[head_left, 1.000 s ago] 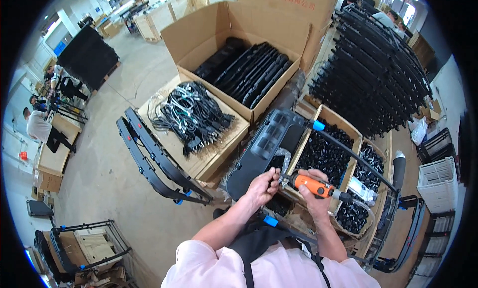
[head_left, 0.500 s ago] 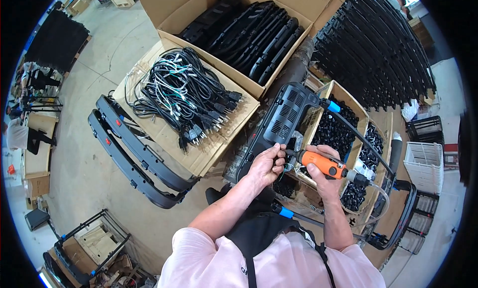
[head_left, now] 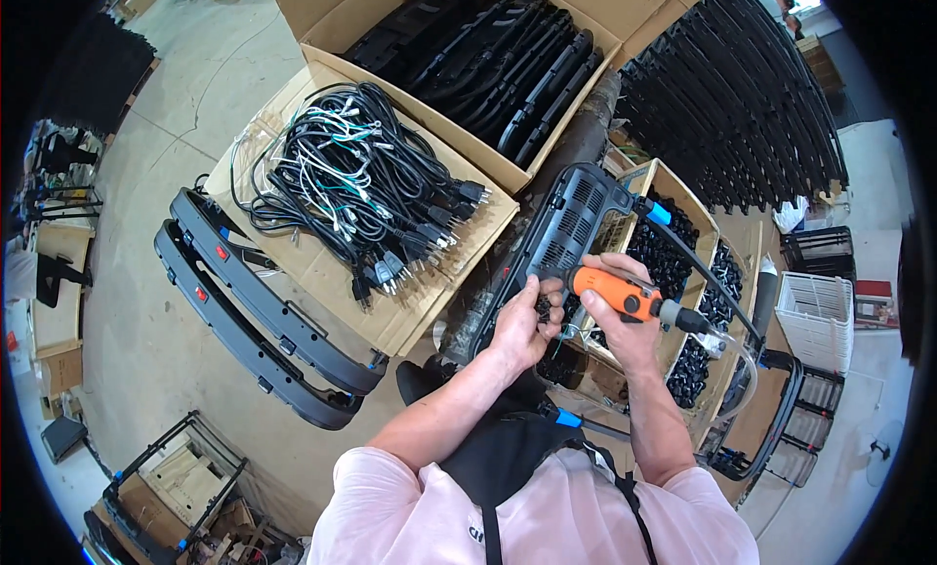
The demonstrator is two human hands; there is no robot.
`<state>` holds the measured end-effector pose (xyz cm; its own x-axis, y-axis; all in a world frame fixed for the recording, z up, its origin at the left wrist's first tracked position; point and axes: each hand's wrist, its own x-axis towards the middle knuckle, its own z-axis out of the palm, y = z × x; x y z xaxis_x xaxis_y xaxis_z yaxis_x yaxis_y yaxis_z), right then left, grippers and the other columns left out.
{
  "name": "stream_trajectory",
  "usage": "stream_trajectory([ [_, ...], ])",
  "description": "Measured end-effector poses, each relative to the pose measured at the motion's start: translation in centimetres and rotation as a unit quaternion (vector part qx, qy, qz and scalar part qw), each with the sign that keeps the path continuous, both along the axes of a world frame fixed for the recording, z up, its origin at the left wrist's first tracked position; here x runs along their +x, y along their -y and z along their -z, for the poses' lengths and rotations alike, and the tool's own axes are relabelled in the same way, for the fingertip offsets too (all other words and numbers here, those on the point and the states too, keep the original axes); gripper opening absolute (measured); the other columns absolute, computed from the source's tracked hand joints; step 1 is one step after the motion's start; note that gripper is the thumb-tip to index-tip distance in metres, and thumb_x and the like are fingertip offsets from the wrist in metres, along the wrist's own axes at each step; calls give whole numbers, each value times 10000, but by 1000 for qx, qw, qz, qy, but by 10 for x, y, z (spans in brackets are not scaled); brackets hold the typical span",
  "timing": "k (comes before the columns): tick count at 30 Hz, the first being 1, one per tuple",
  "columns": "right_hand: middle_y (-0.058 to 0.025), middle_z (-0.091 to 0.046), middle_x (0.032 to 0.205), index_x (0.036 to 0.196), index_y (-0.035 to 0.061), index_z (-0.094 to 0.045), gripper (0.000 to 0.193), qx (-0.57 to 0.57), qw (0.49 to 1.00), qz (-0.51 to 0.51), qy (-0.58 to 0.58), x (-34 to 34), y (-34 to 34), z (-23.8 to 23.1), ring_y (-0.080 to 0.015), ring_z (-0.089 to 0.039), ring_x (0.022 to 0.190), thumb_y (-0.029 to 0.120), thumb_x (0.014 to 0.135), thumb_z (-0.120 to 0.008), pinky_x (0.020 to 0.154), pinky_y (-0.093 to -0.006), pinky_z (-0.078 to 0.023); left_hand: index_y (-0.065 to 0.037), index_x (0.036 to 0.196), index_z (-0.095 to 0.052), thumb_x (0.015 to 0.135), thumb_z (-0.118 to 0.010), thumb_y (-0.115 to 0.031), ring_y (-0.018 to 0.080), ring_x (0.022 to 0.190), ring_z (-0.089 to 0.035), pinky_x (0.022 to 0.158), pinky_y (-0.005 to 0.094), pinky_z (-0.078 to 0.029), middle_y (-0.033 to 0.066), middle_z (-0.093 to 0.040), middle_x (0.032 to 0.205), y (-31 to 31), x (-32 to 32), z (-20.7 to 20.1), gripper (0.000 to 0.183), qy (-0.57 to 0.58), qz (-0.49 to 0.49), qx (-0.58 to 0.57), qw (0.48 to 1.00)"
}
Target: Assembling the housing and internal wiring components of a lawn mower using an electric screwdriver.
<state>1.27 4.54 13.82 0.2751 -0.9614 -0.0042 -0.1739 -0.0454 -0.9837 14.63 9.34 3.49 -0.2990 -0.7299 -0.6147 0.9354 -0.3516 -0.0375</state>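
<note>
Black vented panel [head_left: 576, 212], mid-frame, seems unfinished, amount left unclear; your right hand [head_left: 630, 333] grips an orange driver [head_left: 613, 290], left hand [head_left: 522, 328] small dark pieces [head_left: 544, 309].

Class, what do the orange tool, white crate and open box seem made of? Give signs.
Orange tool: perhaps plastic or painted metal; smooth, slight sheen.
White crate: likely matte plastic, by its slatted walls.
Open box: matte brown cardboard, by thin folding flaps.

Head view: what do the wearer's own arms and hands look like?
Pale pink short sleeves; forearms bare, with no watch or band visible. Left hand and right hand are both ungloved, five-fingered human hands, with no cables or markings visible on them.
</note>
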Motion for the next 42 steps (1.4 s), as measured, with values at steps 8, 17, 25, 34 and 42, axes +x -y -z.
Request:
stream_trajectory([
  [8,-153,-691,1326,1379,31,-571,506,32,999,-19,-27,23,22,16,-216,-659,1228,21,918,-779,1089,-365,-529,-55,1141,-646,1154,-494,-320,113,743,-606,611,257,-486,24,-653,924,-41,-7,24,305,99,85,-86,988],
  [17,-113,-746,1196,1307,63,-649,435,-20,990,-76,-117,37,35,15,-193,-720,1089,92,908,-818,993,-355,-580,-78,1178,-724,1131,-559,-352,37,688,-500,573,194,-386,-63,-589,854,-47,-9,29,323,144,130,-109,975],
  [25,-97,-751,1116,1242,64,-693,372,-41,972,-136,-186,43,42,8,-188,-728,1038,88,891,-813,931,-345,-590,-50,1254,-710,1133,-564,-288,41,677,-482,563,200,-399,-68,-568,838,-45,-13,30,305,113,72,-112,985],
  [34,-95,-747,1209,1306,62,-653,436,-46,978,-127,-158,40,42,19,-175,-716,1096,107,903,-816,971,-337,-576,-24,1349,-646,1134,-559,-259,40,717,-544,554,209,-426,-34,-629,920,-46,-15,37,330,132,104,-143,976],
  [42,-175,-695,1346,1397,7,-536,545,-10,997,-64,-46,-6,-22,-22,-240,-665,1246,8,909,-779,1096,-398,-524,-67,1215,-680,1092,-632,-313,63,659,-513,507,208,-388,-36,-619,864,-54,-14,26,279,28,16,-71,997],
])
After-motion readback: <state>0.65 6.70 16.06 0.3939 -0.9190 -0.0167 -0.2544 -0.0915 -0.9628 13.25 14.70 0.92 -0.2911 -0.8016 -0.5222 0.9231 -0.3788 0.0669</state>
